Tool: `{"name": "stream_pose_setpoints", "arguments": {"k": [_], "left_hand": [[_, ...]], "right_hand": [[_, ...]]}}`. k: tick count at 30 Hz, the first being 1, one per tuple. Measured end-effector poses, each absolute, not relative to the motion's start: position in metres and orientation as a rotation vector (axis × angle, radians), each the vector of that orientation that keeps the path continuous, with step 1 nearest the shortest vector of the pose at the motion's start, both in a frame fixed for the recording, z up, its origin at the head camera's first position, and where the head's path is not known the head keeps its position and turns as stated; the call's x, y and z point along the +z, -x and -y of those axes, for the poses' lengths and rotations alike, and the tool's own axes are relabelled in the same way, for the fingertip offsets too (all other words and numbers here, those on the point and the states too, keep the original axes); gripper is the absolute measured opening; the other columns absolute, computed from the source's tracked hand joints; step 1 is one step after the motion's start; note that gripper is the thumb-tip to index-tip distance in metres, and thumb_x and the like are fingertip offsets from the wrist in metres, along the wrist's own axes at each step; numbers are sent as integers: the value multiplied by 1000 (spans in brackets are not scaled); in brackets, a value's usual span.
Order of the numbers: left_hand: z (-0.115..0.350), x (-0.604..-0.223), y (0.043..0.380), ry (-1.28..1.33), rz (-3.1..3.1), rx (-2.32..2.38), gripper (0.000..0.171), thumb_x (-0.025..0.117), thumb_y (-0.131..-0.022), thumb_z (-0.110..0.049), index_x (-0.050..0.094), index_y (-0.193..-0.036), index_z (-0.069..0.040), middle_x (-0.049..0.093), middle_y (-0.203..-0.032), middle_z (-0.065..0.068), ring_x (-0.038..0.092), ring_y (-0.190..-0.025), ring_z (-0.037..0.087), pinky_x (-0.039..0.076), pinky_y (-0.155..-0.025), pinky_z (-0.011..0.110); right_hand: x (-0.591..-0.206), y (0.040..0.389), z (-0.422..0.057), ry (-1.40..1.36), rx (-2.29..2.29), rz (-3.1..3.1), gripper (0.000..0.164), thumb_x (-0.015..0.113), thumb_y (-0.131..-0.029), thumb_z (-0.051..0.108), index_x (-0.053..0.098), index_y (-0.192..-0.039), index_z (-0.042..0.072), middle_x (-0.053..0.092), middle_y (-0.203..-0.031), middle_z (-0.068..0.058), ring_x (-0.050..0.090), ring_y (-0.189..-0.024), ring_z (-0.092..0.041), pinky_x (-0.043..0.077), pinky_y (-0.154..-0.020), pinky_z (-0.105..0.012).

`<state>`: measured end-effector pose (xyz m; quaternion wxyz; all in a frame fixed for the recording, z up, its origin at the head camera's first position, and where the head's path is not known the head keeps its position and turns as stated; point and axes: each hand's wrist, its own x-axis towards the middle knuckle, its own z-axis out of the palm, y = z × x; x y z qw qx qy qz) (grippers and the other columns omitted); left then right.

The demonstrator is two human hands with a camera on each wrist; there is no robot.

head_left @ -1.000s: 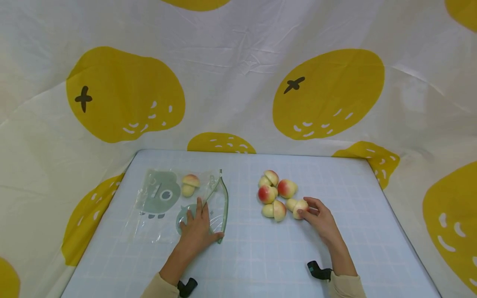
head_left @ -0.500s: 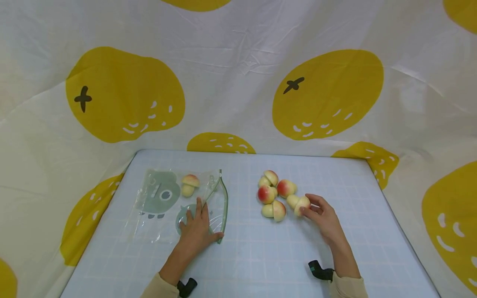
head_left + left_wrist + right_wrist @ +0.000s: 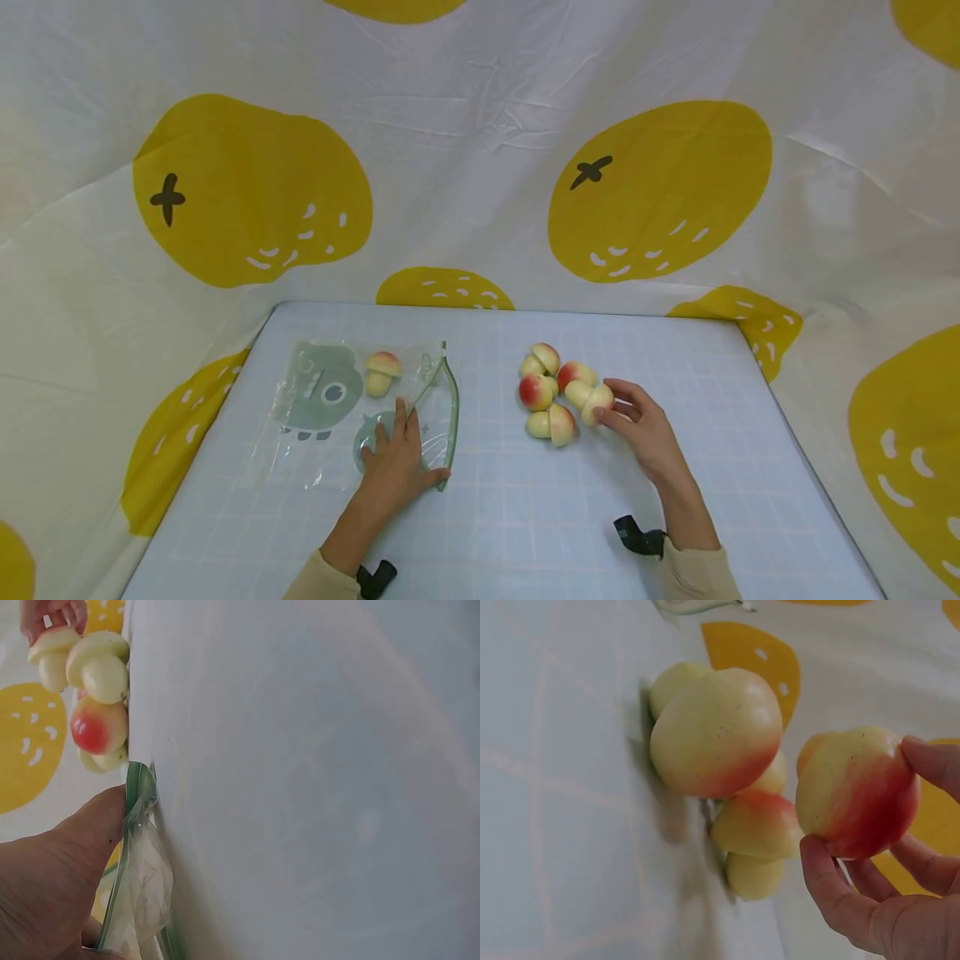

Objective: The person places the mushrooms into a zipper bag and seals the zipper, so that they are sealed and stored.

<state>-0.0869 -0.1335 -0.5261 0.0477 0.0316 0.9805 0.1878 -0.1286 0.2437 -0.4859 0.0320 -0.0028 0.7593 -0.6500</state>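
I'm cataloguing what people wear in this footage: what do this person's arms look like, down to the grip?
The left sleeve and right sleeve are beige. A black, bent device sits at each wrist, the left device and the right device; no cables show. The left grip and right grip are bare, with no gloves visible.

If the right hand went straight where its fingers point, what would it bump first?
Probably the half-hidden mushroom just past its held mushroom, but the right hand might pass above; depth is unclear.
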Motion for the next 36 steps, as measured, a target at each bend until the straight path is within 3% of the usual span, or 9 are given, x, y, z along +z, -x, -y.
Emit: {"name": "stream_pose_setpoints", "arguments": {"k": [4,19,28,36], "left_hand": [[133,-525,87,-94,-2989,582,117,87,-72,-52,29,-151,10,10,-162,29,25,-132,67,27,-89,84],[133,-525,87,-99,-2995,560,116,86,-71,-54,29,-151,10,12,-161,29,26,-131,67,28,-88,84],[133,-525,89,-102,-2997,569,118,86,-71,-55,29,-151,9,12,-162,28,27,-132,67,28,-88,84],[134,-525,89,-92,-2987,562,118,86,-71,-56,28,-152,9,10,-162,28,26,-132,67,28,-88,84]], "right_hand": [[-480,133,-235,36,-1997,-2334,58,76,-90,11,50,-141,1,47,-143,-14,49,-120,-33,51,-86,-21],[-475,144,-204,248,-2012,-2274,57,76,-90,11,50,-139,-2,45,-146,-20,53,-119,-36,51,-89,-23],[-471,151,-173,323,-1984,-2248,53,77,-89,9,53,-136,0,49,-132,-15,54,-117,-35,52,-83,-25],[-474,159,-142,354,-1998,-2199,52,77,-88,4,55,-135,0,49,-138,-18,56,-118,-37,52,-86,-25]]}}
